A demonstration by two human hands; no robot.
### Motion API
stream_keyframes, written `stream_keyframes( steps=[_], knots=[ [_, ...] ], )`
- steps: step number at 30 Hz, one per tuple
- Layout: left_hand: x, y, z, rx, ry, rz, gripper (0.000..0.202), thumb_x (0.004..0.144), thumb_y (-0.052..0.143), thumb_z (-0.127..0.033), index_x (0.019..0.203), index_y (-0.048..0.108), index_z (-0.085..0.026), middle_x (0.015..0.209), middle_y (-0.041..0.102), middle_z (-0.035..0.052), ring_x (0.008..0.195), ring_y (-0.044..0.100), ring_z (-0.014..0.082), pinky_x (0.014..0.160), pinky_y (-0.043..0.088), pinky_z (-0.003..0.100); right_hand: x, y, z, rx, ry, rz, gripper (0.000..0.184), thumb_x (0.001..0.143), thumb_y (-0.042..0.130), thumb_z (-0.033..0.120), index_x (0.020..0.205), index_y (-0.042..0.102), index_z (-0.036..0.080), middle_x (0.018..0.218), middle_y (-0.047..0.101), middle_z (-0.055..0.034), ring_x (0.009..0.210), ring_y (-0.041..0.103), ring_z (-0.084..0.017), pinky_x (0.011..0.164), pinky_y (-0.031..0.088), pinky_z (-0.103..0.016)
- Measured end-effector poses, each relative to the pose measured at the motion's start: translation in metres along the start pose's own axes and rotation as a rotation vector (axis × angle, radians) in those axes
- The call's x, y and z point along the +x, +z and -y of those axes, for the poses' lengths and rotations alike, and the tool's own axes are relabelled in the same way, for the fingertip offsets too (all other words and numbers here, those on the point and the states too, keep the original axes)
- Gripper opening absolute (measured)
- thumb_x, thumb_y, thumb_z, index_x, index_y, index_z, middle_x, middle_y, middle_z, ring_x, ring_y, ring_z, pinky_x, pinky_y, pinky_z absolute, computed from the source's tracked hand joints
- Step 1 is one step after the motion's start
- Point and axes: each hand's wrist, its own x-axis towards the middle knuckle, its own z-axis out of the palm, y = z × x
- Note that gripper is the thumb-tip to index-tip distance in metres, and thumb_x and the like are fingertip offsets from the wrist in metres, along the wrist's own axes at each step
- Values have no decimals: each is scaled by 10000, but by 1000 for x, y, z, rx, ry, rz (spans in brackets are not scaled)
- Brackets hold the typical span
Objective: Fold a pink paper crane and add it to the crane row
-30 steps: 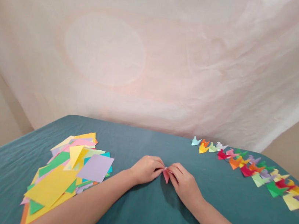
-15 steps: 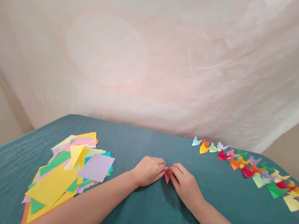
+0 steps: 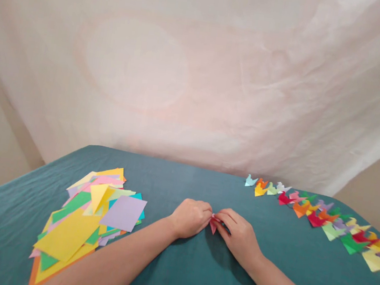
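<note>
Pinching small pink paper fold (image 3: 213,224) btwn my left hand (image 3: 190,217) & right hand (image 3: 238,235), fingers clamped on it, on teal tabletop (image 3: 192,275).

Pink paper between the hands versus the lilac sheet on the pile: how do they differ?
The pink paper is folded small; the lilac sheet lies flat and unfolded. The pink paper is pinched by left hand and right hand; the lilac sheet is untouched. Both are coloured paper.

L grip (image 3: 191,217), R grip (image 3: 239,234): pink fold (image 3: 213,225)
</note>
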Motion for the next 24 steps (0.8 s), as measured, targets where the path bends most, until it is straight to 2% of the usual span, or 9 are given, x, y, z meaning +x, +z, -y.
stream_keyframes(
  steps=[24],
  knots=[
    [-1, 0, 1, -70, -15, -36, 228, 919, 384, -250, 914, 597, -171, 912, 629, 44, 838, 595, 147, 724, 446, 237, 0, -2, 0, -53, -44, -34, 172, 900, 470, 262, 881, 630, 203, 872, 648, -51, 782, 595, -172, 736, 453, -302]
  ],
)
